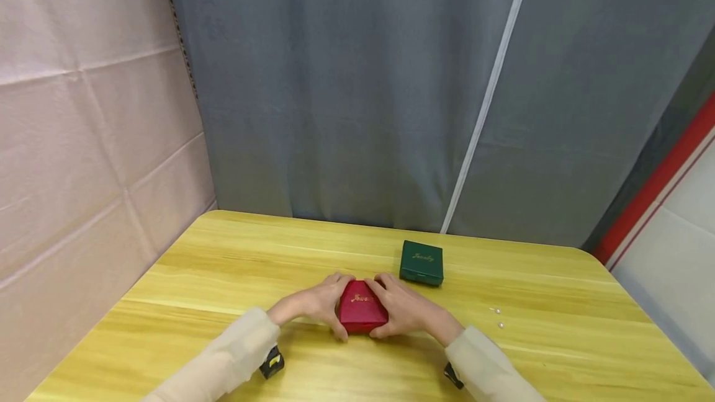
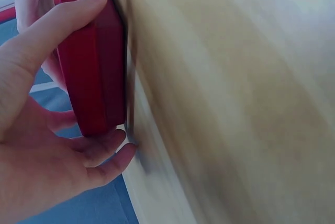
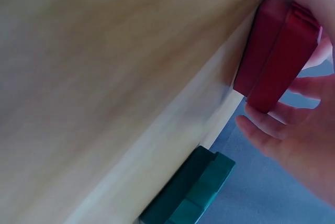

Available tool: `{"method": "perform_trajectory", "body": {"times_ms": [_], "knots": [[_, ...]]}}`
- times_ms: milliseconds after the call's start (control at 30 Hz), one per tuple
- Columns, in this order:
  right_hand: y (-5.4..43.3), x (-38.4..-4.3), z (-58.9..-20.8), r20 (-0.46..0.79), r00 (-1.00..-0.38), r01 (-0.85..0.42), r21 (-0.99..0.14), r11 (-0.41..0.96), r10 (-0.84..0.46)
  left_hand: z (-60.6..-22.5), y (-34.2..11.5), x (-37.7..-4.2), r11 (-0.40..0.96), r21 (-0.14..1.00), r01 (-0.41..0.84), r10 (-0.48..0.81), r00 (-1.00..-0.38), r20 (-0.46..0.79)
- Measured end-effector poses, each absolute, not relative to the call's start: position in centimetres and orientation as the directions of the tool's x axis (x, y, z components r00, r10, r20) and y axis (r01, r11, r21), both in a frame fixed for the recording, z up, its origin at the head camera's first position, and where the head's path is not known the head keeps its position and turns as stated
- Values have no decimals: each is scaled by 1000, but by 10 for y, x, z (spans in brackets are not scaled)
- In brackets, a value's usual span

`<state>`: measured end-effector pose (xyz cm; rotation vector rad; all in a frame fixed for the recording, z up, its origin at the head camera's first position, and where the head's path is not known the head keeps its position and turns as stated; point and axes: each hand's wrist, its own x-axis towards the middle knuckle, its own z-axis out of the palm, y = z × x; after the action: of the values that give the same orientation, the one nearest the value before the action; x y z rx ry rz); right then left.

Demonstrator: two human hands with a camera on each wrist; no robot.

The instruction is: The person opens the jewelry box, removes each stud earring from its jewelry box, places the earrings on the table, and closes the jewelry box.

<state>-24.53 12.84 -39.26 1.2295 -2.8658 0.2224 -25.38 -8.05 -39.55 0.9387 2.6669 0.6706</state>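
Red jewelry box (image 1: 363,313) between left hand (image 1: 323,303) and right hand (image 1: 406,310): smooth leatherette look, soft sheen on the sides, gold-foil-look lettering (image 1: 360,298) on the lid. Green jewelry box (image 1: 421,265) just beyond the right-hand grip: similar smooth skin, satin, gold script too. Tabletop (image 1: 268,244) under the grip: wood-grain, smooth, semi-gloss, pale glare nearest the wearer. Earrings (image 1: 500,325) right of the grip: glossy pearl-like beads; pin material too small to tell. Sleeves (image 1: 229,352) behind the grip: matt cloth. Wrist mounts (image 1: 272,363): black, plastic-looking. Curtain (image 1: 357,92) beyond the grip: matt grey cloth, soft folds. Pink sheet (image 1: 72,141) far left of the grip: creased fabric, faint sheen.
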Motion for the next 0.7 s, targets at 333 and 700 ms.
{"method": "perform_trajectory", "body": {"times_ms": [333, 700], "knots": [[140, -236, -394, 78, -697, -716, -133, 685, -713, -398, -72, -246, 700, 399, 592, 661, -749, -50], [147, -225, -395, 120, -703, -711, -135, 690, -701, -402, -68, -239, 684, 383, 620, 680, -733, -26]]}}
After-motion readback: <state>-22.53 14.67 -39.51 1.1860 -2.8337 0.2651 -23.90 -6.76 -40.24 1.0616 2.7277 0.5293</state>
